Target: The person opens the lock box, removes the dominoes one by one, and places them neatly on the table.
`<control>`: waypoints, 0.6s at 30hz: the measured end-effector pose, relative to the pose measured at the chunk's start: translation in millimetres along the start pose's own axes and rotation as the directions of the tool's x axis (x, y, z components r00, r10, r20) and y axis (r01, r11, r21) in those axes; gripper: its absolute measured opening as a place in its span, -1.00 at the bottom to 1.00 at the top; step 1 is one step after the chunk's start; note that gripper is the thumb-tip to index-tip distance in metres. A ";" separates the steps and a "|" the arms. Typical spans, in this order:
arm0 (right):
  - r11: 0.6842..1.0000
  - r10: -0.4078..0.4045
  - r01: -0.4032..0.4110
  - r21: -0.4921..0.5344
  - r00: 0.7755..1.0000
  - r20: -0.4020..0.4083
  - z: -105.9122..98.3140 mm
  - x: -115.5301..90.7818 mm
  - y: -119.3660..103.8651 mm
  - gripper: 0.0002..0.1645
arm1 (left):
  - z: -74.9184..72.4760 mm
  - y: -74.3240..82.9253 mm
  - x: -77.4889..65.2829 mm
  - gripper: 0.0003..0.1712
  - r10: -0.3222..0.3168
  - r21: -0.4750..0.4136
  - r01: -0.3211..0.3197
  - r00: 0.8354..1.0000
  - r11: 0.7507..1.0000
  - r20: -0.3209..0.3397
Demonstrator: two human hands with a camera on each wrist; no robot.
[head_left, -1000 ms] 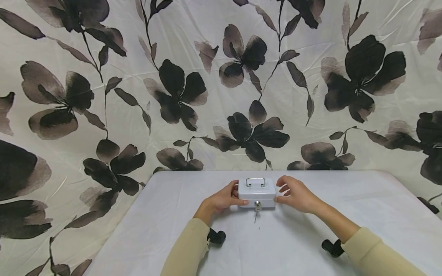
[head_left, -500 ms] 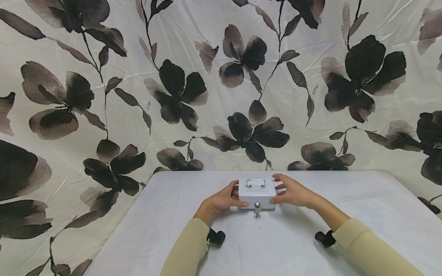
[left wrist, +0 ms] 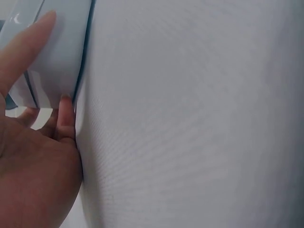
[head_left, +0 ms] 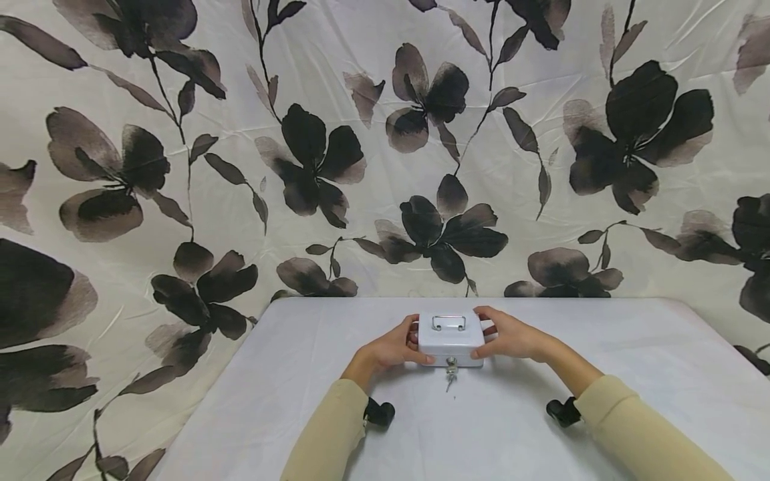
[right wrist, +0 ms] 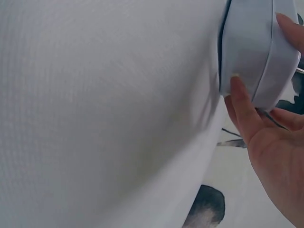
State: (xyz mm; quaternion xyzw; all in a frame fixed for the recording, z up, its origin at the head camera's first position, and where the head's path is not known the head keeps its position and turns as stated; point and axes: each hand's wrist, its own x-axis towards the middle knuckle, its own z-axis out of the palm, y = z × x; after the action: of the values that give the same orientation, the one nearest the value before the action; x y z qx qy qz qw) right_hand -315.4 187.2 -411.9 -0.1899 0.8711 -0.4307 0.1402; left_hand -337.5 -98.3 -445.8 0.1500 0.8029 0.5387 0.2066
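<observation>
A small white cash box [head_left: 451, 341] stands near the far side of the table, its lid down. On its lid is a metal carrying handle [head_left: 448, 323]. Keys [head_left: 451, 375] hang from the lock on its front. My left hand [head_left: 392, 347] grips the box's left end, thumb on the front face and fingers round the side; the left wrist view shows fingertips against the box [left wrist: 61, 61] close to the tabletop. At the other end, my right hand [head_left: 519, 339] holds the box likewise, with the thumb at the front corner and the fingers along the side.
A white cloth covers the table [head_left: 481, 427]. Behind it hangs a pale curtain [head_left: 337, 53] with dark flowers. Black wrist-camera mounts [head_left: 380, 414] stick out below both beige sleeves [head_left: 331, 427].
My right hand has moved left, from the box's edge to a grip on its end. The box has shifted slightly toward me, and its keys have swung. The left hand keeps its hold.
</observation>
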 end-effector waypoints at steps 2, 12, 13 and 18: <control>1.000 0.004 -0.004 0.002 1.000 0.003 1.5 0.3 2.3 0.20 | 0.4 -0.6 0.7 0.20 -0.001 0.009 0.001 1.000 1.000 0.001; 1.000 -0.021 0.021 -0.018 1.000 0.000 6.0 1.8 4.6 0.18 | 1.2 0.3 -1.3 0.23 -0.013 0.024 0.013 1.000 1.000 -0.004; 0.999 -0.022 0.022 -0.024 1.000 -0.004 5.8 1.9 4.6 0.17 | 1.2 0.7 -1.3 0.23 -0.013 0.028 0.013 1.000 1.000 -0.002; 0.998 -0.032 0.031 -0.045 0.999 -0.018 4.7 3.3 5.3 0.13 | 0.8 2.9 -1.9 0.23 -0.015 0.042 0.015 1.000 0.999 0.003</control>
State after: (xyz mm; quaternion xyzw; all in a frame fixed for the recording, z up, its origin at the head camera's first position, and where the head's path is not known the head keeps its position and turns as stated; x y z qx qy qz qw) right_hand -317.5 185.4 -419.2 -0.2027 0.8786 -0.4151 0.1207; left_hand -335.4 -97.4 -443.0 0.1494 0.8148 0.5198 0.2088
